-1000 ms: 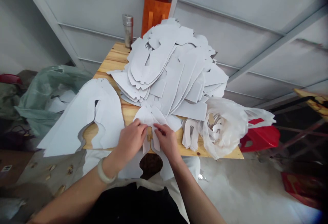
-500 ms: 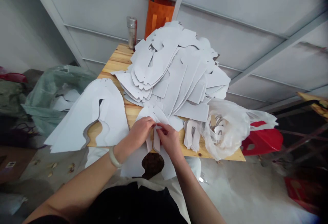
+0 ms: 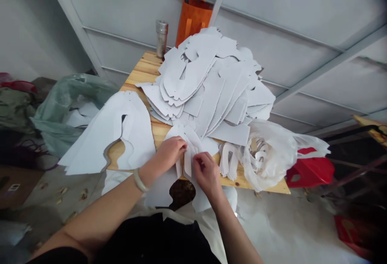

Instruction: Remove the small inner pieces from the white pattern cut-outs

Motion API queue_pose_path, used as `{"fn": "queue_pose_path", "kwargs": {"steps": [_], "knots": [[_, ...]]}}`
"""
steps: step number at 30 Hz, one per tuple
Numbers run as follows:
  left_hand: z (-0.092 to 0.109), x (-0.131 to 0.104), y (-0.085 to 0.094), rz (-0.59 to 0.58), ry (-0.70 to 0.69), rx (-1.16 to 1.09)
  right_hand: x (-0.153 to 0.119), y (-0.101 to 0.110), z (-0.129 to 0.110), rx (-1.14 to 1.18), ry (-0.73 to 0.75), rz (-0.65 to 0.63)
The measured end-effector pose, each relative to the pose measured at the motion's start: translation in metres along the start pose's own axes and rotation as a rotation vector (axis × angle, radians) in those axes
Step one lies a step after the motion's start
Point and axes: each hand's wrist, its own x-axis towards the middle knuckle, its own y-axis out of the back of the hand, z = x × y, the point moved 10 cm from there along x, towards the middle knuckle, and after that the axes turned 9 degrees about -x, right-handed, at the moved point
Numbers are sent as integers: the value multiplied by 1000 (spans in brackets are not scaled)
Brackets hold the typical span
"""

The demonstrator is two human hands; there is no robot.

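Note:
In front of my body, a white cut-out sheet point(image 3: 159, 189) with a keyhole-shaped opening overhangs the table's front edge. Narrow white strips point(image 3: 188, 165) run along the slit of that opening. My left hand point(image 3: 171, 151) is closed over the sheet's upper part, its fingertips pressed together beside the slit; whether it grips the sheet or a strip is hidden. My right hand point(image 3: 208, 171) has curled fingers just right of the strips, and whatever is in them cannot be made out. To its right stands a small stack of U-shaped white pieces point(image 3: 229, 160).
A large heap of white cut-outs point(image 3: 196, 78) covers the back of the wooden table point(image 3: 136, 76). More sheets point(image 3: 90, 143) lie left. A clear plastic bag point(image 3: 272, 155) of small pieces sits right; a green bag point(image 3: 51, 115), metal tumbler point(image 3: 161, 38) and orange bag point(image 3: 193, 18) stand around.
My right hand has drawn back from the slit, down and to the right, away from my left fingertips. The left hand stays at the sheet. The whole view has shifted slightly.

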Motion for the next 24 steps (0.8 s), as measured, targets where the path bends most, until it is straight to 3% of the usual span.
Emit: {"fn": "queue_pose_path", "kwargs": {"steps": [3, 6, 11, 15, 20, 24], "knots": [[-1, 1, 1, 3, 18, -10, -19, 12, -14, -89, 211, 62], [-1, 1, 2, 10, 26, -19, -27, 11, -20, -134, 306, 109], [1, -1, 3, 10, 14, -35, -18, -7, -34, -299, 384, 96], [2, -3, 3, 17, 0, -31, -13, -10, -38, -384, 385, 123], [1, -2, 2, 21, 13, -15, -32, -4, -38, -315, 442, 183], [1, -1, 2, 17, 26, -2, -50, -7, -41, -270, 515, 140]]}}
